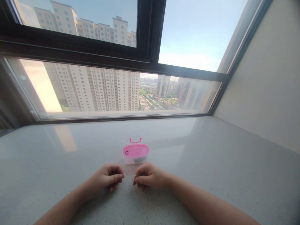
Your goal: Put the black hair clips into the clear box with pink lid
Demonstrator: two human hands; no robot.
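My left hand (109, 178) is closed in a pinch, and a small whitish bit (124, 175) pokes out at its fingertips. Facing it across a narrow gap, my right hand (150, 177) also pinches something small and whitish (134, 177), too tiny to name. Just beyond both hands stands a see-through plastic box (128, 160) with a pink tray (139, 151) in its top. A small dark ring-shaped thing (127, 152) and a pale one lie on the tray. Something dark shows through the box's lower front. Behind it is a clear lid with a pink handle (135, 141).
The pale speckled sill (187, 168) spreads out under the box and forearms. A dark-framed window (105, 117) closes it off at the back, with tall buildings outside. A white wall (262, 93) rises along the right side.
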